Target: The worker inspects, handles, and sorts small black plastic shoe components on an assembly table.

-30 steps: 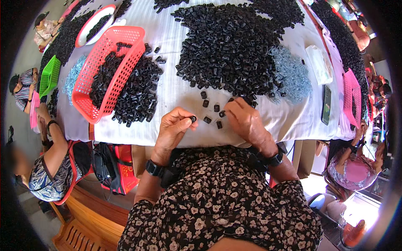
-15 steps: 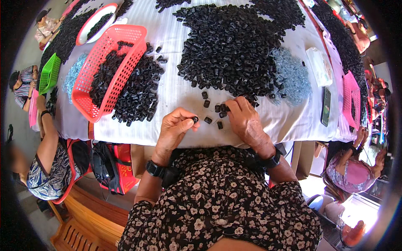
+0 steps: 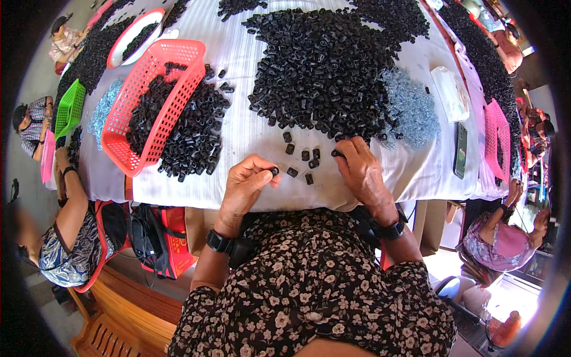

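Sorting small black caps at the bench edge

I see my left hand (image 3: pixel 247 181) pinching one black cap (image 3: pixel 274 171) between thumb and fingers, lifted for a look; my right hand (image 3: pixel 361 172) lies fingers-down, narrow, on a cap (image 3: pixel 336 153) beside the big pile (image 3: pixel 324 65), feeding loose ones (image 3: pixel 300 160) close.
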{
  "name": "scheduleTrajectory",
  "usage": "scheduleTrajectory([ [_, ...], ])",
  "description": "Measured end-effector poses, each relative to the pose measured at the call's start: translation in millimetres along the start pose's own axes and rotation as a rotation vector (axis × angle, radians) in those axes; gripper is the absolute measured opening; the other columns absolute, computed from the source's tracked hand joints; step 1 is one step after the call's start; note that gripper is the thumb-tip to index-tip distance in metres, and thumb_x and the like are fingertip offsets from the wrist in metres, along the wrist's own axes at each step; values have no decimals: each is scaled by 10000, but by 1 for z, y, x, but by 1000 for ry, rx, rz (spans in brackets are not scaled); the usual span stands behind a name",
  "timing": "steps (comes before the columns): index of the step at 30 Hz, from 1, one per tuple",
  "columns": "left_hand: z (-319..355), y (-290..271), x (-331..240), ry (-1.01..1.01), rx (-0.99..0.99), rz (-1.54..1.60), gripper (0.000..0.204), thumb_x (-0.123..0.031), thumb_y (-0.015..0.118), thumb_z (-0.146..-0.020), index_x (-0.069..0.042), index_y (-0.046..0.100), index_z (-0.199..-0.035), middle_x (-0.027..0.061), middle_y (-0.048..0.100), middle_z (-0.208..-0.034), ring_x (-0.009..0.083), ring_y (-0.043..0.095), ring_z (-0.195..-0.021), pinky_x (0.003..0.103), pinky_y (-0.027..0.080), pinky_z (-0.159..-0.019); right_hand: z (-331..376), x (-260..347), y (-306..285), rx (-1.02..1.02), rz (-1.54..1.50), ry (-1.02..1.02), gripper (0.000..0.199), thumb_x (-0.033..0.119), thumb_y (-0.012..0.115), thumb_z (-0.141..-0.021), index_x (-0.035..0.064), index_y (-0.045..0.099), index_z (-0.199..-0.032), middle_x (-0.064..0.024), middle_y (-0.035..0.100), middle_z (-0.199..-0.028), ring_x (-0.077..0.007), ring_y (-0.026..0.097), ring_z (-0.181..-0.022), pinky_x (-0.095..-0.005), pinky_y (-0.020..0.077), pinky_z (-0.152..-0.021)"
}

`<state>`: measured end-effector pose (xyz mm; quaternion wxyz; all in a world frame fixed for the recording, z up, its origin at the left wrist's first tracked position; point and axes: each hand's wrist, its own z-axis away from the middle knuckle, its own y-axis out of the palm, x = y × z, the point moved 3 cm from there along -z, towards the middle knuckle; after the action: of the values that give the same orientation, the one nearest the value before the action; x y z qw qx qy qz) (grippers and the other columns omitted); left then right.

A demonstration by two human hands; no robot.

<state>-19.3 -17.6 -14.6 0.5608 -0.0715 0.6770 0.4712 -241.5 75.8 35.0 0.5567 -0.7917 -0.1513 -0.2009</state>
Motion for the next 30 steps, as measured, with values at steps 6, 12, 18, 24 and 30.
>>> scheduleTrajectory([
  [6, 1, -2, 0, 0, -5, -16, 167, -117, 621, -868, 10, 579, -969, 103, 650, -879, 149, 615, -780, 275, 494, -706, 1, 1, -3, -14, -275, 52, 213, -28, 609, -737, 0, 562, -943, -139, 516, -902, -302, 575, -843, -369, 497, -691],
  [12, 0, -2, 1, -12, 3, -15, 161, -105, 612, -870, 14, 578, -973, 107, 651, -872, 151, 616, -776, 278, 494, -709, -2, -9, -10, -153, 136, 22, 218, -54, 557, -749, 0, 565, -960, -153, 525, -904, -311, 582, -828, -376, 504, -703],
  [18, 0, -1, 0, -11, -6, 5, 146, -82, 600, -869, 14, 579, -977, 107, 650, -874, 151, 616, -774, 283, 495, -719, -5, -3, -2, -49, -86, -73, 196, -59, 557, -769, 11, 581, -951, -139, 540, -884, -301, 591, -809, -369, 512, -685],
  [24, 0, -2, 0, -12, 2, 5, 142, -74, 594, -870, 19, 580, -976, 107, 650, -876, 154, 616, -771, 281, 494, -720, 0, -16, -21, -157, -91, 67, 121, -46, 570, -809, 8, 595, -914, -133, 550, -845, -313, 594, -757, -369, 493, -643],
  [30, -1, 0, 0, -9, 4, -2, 152, -88, 603, -870, 22, 579, -973, 108, 648, -872, 154, 614, -762, 276, 494, -717, -2, -12, -11, -129, -93, 6, 148, -53, 569, -779, 10, 591, -910, -125, 521, -826, -307, 585, -747, -378, 490, -639],
])
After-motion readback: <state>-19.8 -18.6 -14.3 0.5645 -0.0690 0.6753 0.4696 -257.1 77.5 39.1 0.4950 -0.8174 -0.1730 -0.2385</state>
